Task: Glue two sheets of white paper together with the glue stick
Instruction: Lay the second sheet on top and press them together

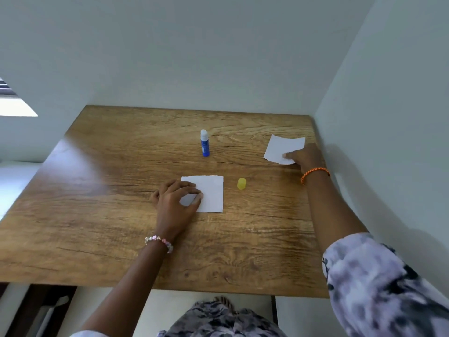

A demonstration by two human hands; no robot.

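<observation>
Here, table: a wooden table (97, 215) with strong grain, its far edge against one pale wall and its right edge against another.
Near sheet: a square of white paper (211, 193) lies flat around the middle of the table, a little toward the near edge.
Left hand: the left hand (175, 203) rests on the left part of that sheet, fingers curled with thumb and fingertips pressing down on the paper; it covers the sheet's left edge.
Far sheet: a second white sheet (281, 147) lies close to the far right corner of the table, well apart from the first; its far edge looks slightly raised or curled.
Right hand: the right hand (303, 155) reaches to that sheet and sits on its near right corner, fingers bent onto the paper; whether it pinches the corner or only presses it I cannot tell.
Glue stick: the blue glue stick (204, 143) stands upright with its white tip bare, toward the far edge, between the two sheets and touching neither.
Cap: a yellow cap (241, 183) stands just beside the near sheet's right edge, apart from it.
Wrists: a beaded bracelet (159, 242) on the left, an orange braided band (314, 173) on the right.
Sleeve: a grey patterned sleeve (379, 283) covers the right upper arm at the near right corner.
Between the sheets: only the cap and bare wood; the glue stick stands farther back.
</observation>
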